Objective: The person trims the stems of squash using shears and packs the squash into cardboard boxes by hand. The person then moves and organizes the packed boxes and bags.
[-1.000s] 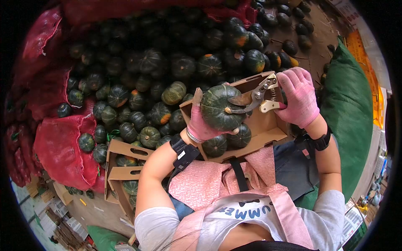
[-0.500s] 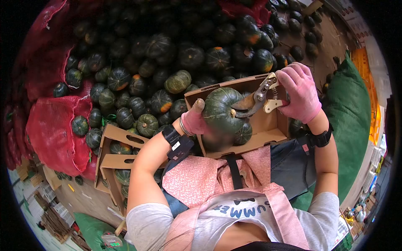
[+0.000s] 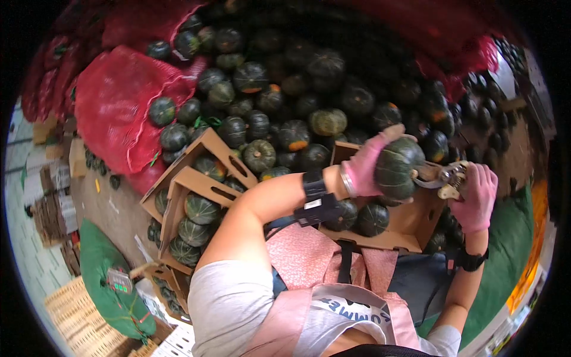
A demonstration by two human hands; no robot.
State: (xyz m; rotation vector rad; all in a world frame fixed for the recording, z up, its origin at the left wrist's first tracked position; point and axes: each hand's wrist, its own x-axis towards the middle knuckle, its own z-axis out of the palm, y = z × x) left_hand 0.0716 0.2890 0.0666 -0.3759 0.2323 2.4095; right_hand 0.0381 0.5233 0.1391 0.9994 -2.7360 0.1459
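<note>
Pumpkin point(image 3: 397, 168) sits right of centre, cupped in left hand point(image 3: 364, 169); right hand point(image 3: 476, 197) grips shears point(image 3: 450, 177), blades near stem point(image 3: 414, 174), cardboard box point(image 3: 413, 221) beneath.

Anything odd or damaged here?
No clear damage visible. Mildly odd: one pale pumpkin in the heap, lighter green than those around it, plus orange patches on a few others. The held pumpkin and shears look normal.
</note>
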